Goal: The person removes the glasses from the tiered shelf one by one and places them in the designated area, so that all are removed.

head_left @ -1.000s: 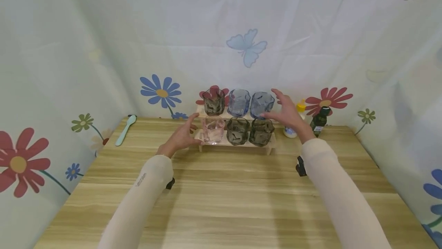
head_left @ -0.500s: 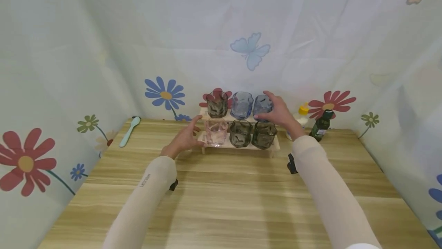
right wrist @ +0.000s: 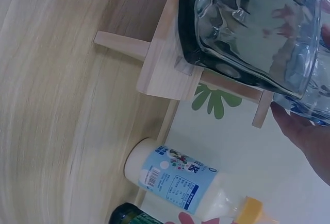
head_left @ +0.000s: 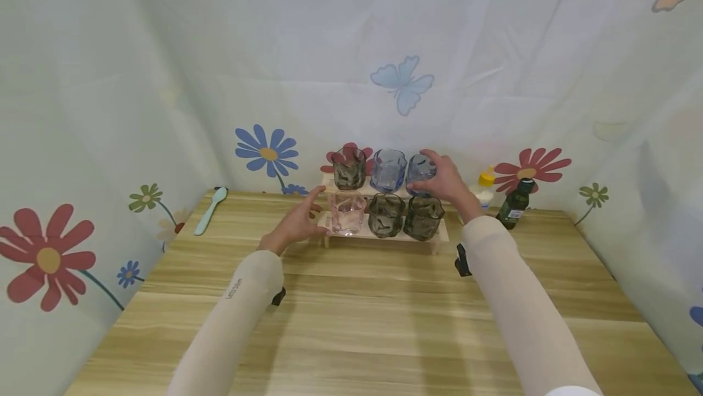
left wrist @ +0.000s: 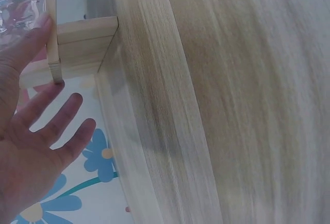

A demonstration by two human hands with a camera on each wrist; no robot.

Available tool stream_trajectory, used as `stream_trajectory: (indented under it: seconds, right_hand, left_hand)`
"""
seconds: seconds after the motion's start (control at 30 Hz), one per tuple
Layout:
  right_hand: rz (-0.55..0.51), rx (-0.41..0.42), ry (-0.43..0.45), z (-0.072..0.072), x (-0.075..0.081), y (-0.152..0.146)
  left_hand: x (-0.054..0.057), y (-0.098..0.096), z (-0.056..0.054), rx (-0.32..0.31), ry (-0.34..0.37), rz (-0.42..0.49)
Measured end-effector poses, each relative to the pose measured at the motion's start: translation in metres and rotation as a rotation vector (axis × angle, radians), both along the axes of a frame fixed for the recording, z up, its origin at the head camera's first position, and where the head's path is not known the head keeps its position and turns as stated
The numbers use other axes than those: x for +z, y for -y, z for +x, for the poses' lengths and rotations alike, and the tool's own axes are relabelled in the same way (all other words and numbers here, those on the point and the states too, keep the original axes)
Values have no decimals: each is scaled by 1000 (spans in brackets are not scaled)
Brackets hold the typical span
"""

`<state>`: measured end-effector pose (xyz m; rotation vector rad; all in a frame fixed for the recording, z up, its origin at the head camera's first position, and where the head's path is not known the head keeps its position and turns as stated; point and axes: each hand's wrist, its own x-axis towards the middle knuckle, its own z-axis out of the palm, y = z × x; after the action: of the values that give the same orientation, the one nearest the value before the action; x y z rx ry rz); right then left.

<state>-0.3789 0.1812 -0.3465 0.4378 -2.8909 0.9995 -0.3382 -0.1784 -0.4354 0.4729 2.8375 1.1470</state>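
A two-tier wooden rack (head_left: 442, 232) holds glass tumblers in two rows. My right hand (head_left: 446, 181) grips the blue glass (head_left: 420, 168) at the upper tier's right end, thumb in front and fingers around the back. Beside it on that tier stand another blue glass (head_left: 388, 170) and a smoky grey glass (head_left: 349, 170). On the lower tier are a pink glass (head_left: 347, 213) and two dark grey glasses (head_left: 387, 216). My left hand (head_left: 296, 222) is at the rack's left end, its thumb and index finger touching the board (left wrist: 53, 38), the other fingers spread.
A white bottle with a yellow cap (head_left: 486, 187) and a dark green bottle (head_left: 515, 204) stand right of the rack. A mint green spoon (head_left: 210, 212) lies at the table's (head_left: 351, 323) back left. Flowered cloth (head_left: 307, 48) hangs close behind and along both sides.
My right hand has moved left and taken hold of the right-hand blue glass. The left hand stays at the rack's left end. The head view has shifted slightly.
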Motion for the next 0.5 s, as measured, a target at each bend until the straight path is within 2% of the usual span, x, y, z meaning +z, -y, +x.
stream_trajectory:
  seconds: [0.33, 0.5]
  right_hand:
    - [-62, -13, -67, 3, -6, 2]
    - [-88, -37, -55, 3, -8, 3]
  left_hand:
    - [0, 0, 1, -5, -7, -10]
    - [-1, 0, -1, -2, 3, -10]
